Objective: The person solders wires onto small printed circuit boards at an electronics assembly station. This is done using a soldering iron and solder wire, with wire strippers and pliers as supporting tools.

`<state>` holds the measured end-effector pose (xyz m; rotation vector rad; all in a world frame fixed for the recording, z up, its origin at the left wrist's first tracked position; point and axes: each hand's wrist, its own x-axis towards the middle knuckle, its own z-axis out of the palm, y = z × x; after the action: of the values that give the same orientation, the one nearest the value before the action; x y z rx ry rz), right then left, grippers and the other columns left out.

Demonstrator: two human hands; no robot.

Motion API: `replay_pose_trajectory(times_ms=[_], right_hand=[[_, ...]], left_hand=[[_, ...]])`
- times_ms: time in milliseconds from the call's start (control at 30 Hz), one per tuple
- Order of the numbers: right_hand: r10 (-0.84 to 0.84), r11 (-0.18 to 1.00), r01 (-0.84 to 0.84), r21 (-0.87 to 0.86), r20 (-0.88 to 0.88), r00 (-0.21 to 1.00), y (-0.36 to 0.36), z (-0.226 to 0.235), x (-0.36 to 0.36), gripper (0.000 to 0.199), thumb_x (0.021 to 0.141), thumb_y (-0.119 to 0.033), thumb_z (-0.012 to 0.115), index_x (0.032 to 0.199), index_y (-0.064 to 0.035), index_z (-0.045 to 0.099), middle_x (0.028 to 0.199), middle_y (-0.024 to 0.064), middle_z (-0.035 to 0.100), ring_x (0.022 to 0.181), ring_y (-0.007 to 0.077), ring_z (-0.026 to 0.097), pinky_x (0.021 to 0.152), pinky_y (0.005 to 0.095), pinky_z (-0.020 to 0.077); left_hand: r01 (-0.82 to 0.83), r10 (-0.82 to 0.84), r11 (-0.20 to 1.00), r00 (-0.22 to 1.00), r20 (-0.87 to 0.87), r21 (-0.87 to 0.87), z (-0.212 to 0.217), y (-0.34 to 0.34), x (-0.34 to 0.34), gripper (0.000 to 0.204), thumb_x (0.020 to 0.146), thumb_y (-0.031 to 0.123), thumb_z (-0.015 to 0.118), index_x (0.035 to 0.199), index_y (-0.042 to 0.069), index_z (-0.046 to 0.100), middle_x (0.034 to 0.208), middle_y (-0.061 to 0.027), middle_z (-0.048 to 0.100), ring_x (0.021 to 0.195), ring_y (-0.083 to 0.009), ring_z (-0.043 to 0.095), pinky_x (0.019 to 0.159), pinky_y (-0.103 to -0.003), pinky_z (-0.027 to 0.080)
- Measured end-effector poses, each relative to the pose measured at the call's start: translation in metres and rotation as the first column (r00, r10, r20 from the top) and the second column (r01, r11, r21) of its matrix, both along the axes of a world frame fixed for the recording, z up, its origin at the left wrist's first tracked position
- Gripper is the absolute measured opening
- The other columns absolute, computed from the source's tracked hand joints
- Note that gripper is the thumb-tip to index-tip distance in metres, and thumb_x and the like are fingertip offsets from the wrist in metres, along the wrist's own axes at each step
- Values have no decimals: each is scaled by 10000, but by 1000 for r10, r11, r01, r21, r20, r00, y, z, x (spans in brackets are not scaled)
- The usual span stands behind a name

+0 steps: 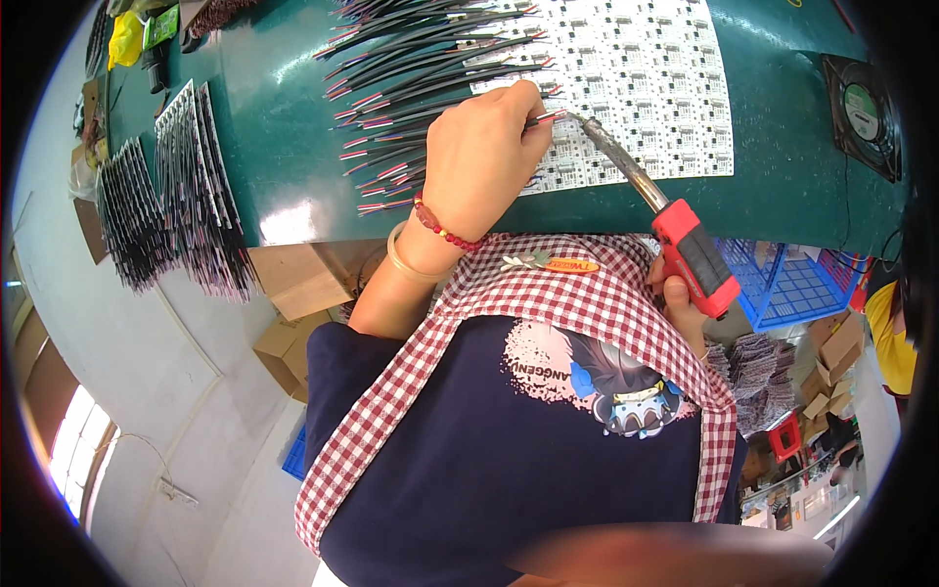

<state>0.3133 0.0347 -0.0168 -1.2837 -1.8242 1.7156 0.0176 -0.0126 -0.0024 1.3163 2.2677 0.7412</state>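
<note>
My left hand [479, 152] is closed, pinching a thin black cable [541, 119] near its stripped, coloured wire ends. Those ends lie over a white panel of small printed circuit boards [685, 117]. In my right hand [683, 308] is a red and black soldering iron [696, 256], gripped by its handle. Its tip points up and left, close to the wire ends; whether they touch I cannot tell. Beneath and beside my left hand, a row of black cables [391, 83] with red and white wire ends runs along the panel's left side.
Boards with hanging cables [196, 176] drape over the left edge of the green table [284, 117]. A square black fan [861, 112] sits at the far right. Below the table are a blue crate [782, 289] and a cardboard box [298, 279]. A person in yellow [888, 338] is at the right edge.
</note>
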Motion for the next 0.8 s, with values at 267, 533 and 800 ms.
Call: replay_pose_trajectory(times_ms=[267,533,800], right_hand=[[-94,982,68,-177,-143,985,0,9,2,555,767,-518,744,883,17,652,706,29,591,635,119,541,571,254,419],[-30,996,22,-82,-106,994,2,2,1,535,776,-488,746,912,21,655,745,35,606,646,108,542,591,256,426],[30,999,-28,36,-46,998,2,-4,2,514,807,-475,719,915,23,650,748,39,587,654,118,541,594,263,429]], left_hand=[[8,-8,1000,1000,1,-5,2,-1,-1,109,797,166,659,810,61,631,699,-115,635,597,-302,606,542,-375,454],[48,-50,998,997,-55,-38,4,-2,-3,123,810,188,653,821,67,638,745,-103,636,631,-295,608,558,-376,457],[30,-32,999,998,-52,-32,4,-1,-2,125,813,186,648,817,62,632,737,-104,633,634,-304,606,559,-381,457]])
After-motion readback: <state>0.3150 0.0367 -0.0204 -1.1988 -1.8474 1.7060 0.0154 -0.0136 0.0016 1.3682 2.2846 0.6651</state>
